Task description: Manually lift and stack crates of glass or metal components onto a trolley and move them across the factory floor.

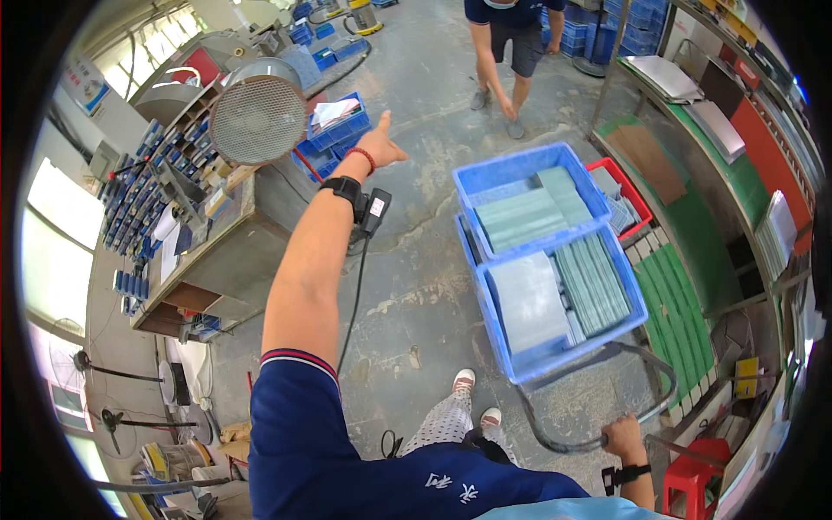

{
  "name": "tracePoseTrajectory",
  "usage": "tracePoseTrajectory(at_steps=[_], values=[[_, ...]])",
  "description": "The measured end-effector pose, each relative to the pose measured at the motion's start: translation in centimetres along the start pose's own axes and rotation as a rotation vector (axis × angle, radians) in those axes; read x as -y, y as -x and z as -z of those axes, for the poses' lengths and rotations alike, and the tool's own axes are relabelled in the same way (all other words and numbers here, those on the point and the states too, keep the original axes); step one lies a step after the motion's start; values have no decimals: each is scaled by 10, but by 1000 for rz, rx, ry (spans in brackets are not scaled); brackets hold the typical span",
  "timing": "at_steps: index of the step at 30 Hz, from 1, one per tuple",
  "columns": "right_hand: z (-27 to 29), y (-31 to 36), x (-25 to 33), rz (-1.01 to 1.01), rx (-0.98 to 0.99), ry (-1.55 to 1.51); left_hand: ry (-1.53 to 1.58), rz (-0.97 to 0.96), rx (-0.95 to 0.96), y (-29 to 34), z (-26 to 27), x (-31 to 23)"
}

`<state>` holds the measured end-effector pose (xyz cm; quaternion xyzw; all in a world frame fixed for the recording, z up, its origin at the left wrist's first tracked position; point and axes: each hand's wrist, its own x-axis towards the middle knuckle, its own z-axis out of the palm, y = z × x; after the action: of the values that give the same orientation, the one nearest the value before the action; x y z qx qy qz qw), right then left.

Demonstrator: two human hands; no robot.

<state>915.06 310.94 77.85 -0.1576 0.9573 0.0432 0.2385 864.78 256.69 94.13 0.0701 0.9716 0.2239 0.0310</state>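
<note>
My left arm reaches forward over the floor, and my left hand (380, 146) is in the air with index finger and thumb stretched out, holding nothing. Beyond it sits a blue crate of papers (334, 113). My right hand (622, 436) is closed around the dark bent cart handle (672, 386). In front of that handle stand two blue crates, a near one (496, 334) and a far one (464, 199). Stacked thin grey-green plates (592, 286) and a pale flat sheet (526, 299) lie in the near crate. More grey-green plates (524, 217) fill the far crate.
A person (511, 52) stands ahead, leaning with one arm lowered. Right of the crates are a red crate (644, 227), a green slatted pallet (672, 321) and shelving (737, 182). A workbench (234, 230) with a round mesh-fronted fan (258, 121) is at left. A red stool (700, 472) stands near right.
</note>
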Motion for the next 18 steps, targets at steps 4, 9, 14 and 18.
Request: tracePoseTrajectory(at_steps=[4,9,14,18], values=[[-14,49,-2,-56,76,-5,-38,49,-5,12,42,34],[-64,99,-20,-38,23,116,239,64,67,34,44,30],[-55,118,-22,-162,143,21,107,-19,272,62,5,61],[-53,134,-26,-219,203,3,203,101,392,97,-43,58]])
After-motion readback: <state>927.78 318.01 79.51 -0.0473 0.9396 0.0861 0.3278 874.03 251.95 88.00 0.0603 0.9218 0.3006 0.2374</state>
